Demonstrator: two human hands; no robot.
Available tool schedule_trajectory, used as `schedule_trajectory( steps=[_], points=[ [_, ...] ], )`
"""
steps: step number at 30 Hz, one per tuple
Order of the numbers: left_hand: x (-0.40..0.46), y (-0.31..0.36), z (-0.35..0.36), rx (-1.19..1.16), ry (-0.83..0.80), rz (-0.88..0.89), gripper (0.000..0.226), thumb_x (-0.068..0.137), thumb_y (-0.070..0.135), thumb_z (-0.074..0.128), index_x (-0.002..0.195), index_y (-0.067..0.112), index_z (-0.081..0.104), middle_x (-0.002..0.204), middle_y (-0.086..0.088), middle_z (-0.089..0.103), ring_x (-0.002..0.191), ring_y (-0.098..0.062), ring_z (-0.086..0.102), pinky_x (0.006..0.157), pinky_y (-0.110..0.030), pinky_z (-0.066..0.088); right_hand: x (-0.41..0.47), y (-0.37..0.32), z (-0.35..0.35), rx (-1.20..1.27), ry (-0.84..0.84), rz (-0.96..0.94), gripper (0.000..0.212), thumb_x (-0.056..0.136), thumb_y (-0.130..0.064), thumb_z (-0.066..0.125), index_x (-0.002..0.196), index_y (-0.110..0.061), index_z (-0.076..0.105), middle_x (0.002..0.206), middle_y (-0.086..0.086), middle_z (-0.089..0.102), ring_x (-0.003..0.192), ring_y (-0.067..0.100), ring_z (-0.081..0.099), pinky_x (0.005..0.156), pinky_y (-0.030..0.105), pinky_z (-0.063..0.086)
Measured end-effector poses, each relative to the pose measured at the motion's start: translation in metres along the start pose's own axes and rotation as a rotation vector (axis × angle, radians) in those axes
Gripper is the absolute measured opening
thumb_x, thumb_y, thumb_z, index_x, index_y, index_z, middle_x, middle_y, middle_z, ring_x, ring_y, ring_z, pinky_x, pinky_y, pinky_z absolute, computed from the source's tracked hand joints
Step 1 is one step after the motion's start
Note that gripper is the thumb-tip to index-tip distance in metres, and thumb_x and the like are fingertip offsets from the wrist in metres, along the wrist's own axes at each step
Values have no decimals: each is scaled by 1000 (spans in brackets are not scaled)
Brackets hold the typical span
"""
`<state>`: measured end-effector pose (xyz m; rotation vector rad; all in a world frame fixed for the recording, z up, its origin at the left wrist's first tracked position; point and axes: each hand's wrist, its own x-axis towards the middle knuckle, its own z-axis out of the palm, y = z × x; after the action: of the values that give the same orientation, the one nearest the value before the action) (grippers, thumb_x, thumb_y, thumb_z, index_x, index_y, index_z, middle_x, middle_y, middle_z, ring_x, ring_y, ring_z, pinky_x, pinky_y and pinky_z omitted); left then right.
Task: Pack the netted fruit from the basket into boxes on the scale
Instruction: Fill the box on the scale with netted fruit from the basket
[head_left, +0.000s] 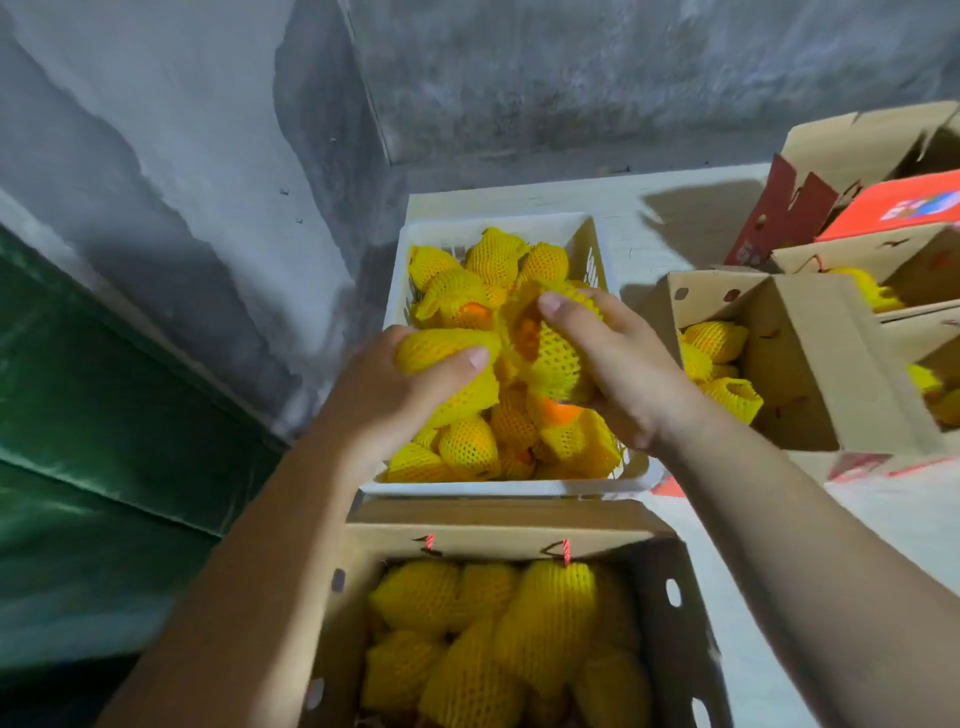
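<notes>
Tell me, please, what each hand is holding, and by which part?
The left hand grips a netted fruit around its middle; the right hand holds another netted fruit around its side, both above the white basket.

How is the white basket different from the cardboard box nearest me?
The white basket is plastic with slotted walls; the nearest cardboard box is brown with oval holes and red cord handles. The basket lies farther from the camera, the box closest. Both hands, left hand and right hand, grip netted fruit over the basket; none reach into the box. Both hold fruit in yellow foam nets.
</notes>
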<state>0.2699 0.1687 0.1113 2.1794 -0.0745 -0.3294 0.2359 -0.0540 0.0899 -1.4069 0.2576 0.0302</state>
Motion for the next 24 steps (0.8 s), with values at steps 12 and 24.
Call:
schedule_trajectory(
  steps=[12,24],
  points=[
    [-184,-76,5,-732,-54,-42,68,80,74,69,141,63,39,135,6,65,91,-8,74,76,-30,58,-204,25,72,352,-226,10,64,83,-10,75,142,-25,55,136,13,65,125,35,65,95,50,57],
    [-245,-99,-29,-280,-422,353,84,81,46,86,153,30,45,147,4,62,133,-22,61,112,-54,48,-294,37,115,-55,25,-138,58,85,-56,75,136,-33,59,122,-6,72,109,19,73,70,28,57]
  ],
)
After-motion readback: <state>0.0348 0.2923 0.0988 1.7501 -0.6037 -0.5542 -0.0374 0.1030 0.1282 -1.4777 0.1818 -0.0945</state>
